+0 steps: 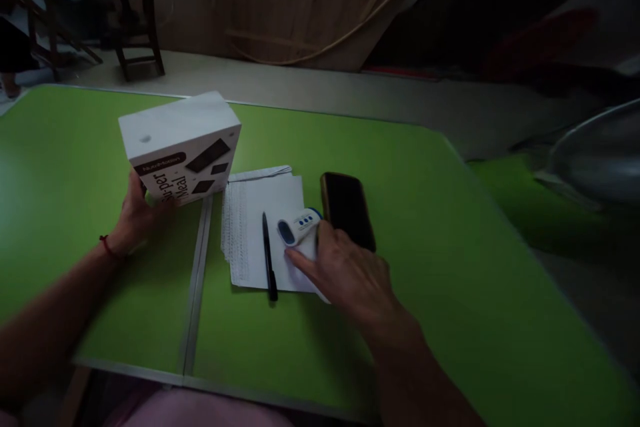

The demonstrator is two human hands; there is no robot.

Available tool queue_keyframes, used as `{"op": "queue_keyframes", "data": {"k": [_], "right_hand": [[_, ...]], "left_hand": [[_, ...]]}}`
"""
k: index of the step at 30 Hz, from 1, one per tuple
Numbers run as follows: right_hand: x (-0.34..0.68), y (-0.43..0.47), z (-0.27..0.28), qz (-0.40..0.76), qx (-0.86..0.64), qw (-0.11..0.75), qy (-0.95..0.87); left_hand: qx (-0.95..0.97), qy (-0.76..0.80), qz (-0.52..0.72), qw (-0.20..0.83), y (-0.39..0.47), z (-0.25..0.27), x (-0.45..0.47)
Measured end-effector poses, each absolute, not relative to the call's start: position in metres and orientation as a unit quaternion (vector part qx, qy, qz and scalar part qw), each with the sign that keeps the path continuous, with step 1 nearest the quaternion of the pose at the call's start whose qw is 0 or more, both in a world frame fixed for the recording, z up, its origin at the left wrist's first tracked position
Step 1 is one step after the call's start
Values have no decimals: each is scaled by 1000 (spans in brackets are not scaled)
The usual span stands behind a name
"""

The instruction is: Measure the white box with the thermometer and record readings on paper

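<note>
My left hand (136, 217) grips the lower left side of a white box (180, 130) with dark printed shapes and "Meal" lettering, tilted above the green table; some fingers are hidden by the box. My right hand (353, 270) is closed around a white and blue infrared thermometer (299, 227) with a small dark display and blue buttons. The thermometer is over a stack of white paper sheets (245, 240). A black pen (269, 257) lies on the sheets, its lower end past their edge. Just beyond my right hand lies a dark phone (347, 207) in a case.
The green folding table (450, 293) has a metal seam (197, 280) running through it left of the papers. A dark wooden chair (140, 27) stands beyond its far edge. At the right is a round, shiny object (605, 153), blurred.
</note>
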State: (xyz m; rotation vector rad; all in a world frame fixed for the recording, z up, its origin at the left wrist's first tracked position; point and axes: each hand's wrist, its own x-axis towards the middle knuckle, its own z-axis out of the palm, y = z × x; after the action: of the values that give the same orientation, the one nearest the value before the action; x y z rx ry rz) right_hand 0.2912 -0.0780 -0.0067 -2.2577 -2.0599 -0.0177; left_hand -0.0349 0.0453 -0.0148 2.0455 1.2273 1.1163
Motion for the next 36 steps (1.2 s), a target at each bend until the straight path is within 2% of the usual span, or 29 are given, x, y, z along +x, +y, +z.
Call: {"op": "queue_keyframes", "data": {"k": [6,12,14,19,24,28,36], "right_hand": [[297,-74,0,80,-741,62,-664],[293,-68,8,63,-780,122,-611],[291,-68,16,71,-783,183,-590],[278,-79,36,114,-684,417,-588],[260,-107,23,227,-561,550,-575],[249,-120,10,383,-530,539,-531],[237,-99,32,480,-516,521,-481]], "left_hand": [[671,463,481,322,28,2,-31],[680,378,405,479,0,17,-13],[677,375,390,498,-5,15,-9],[676,370,362,525,-5,8,-8],[691,369,371,498,-5,9,-6],[701,364,378,482,-7,9,-4],[740,347,385,430,-8,14,-2]]}}
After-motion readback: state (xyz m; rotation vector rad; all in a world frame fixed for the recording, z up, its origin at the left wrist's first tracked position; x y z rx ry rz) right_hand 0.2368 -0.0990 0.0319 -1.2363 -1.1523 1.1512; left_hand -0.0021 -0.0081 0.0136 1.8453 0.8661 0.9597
